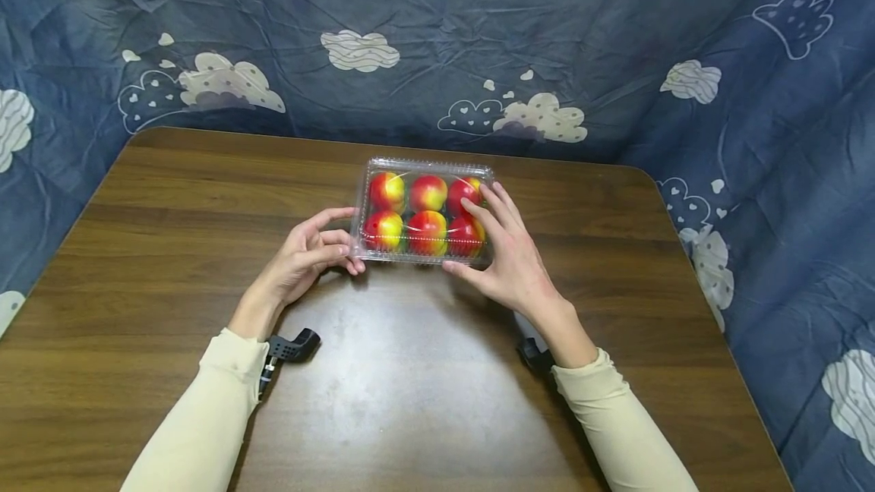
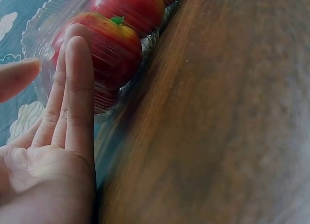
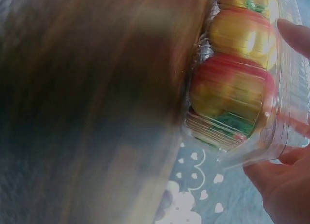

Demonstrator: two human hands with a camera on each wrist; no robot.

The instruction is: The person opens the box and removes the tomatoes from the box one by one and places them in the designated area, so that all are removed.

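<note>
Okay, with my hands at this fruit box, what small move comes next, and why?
The left hand could probably curl its fingers around its end of the clear box. Those fingers look straight in the left wrist view, while the right hand spans the opposite end; six red-and-yellow fruits are inside, so support at both ends may steady it.

Table (image 1: 171, 264): box (image 1: 427, 166) toward 12 o'clock, six fruits (image 1: 428, 193) inside. Left hand (image 1: 305, 257) at box's 8 o'clock, right hand (image 1: 513, 260) at 4; curtain (image 1: 287, 14) beyond table's 12.
</note>
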